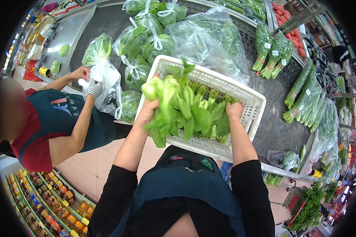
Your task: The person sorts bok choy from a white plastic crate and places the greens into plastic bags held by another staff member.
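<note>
A white perforated plastic crate (256,103) rests tilted on the display counter before me, holding many heads of bok choy (200,109). My left hand (149,110) grips bok choy heads (166,91) at the crate's left side; their pale stems point up and away, slightly blurred, and their leaves hang down. At the crate's right side, my right hand (234,109) is closed around bok choy among the leaves, its fingertips partly hidden. More heads lie in rows between my hands, stems towards the far wall of the crate.
At left, a co-worker (65,118) in an apron handles a plastic bag (105,80) with a gloved hand. Tied bags of greens (136,41) and a large clear bag of vegetables (207,41) lie beyond the crate. Banded greens (273,56) are at right, jar shelves (53,201) at lower left.
</note>
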Demonstrator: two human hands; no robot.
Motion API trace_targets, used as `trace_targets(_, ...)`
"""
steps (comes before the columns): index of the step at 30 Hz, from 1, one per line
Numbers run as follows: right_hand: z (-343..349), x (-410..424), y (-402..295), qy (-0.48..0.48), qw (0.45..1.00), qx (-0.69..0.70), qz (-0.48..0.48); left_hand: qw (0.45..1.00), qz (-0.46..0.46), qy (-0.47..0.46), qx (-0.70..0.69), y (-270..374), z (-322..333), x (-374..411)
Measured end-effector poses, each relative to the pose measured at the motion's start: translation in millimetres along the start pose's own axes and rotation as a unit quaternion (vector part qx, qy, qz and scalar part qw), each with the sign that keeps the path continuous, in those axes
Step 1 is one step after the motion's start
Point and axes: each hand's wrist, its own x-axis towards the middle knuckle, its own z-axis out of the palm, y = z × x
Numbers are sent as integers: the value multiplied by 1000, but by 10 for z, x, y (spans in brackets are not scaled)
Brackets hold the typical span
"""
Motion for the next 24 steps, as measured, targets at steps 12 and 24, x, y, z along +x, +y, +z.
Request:
trace_targets(12,-190,-213,-165,-57,997,-8,48,990,-102,67,70,-122,-534,-123)
trace_targets(24,-1224,-1587,-944,-136,928,134,-319,995,-1,96,-32,207,-585,-514)
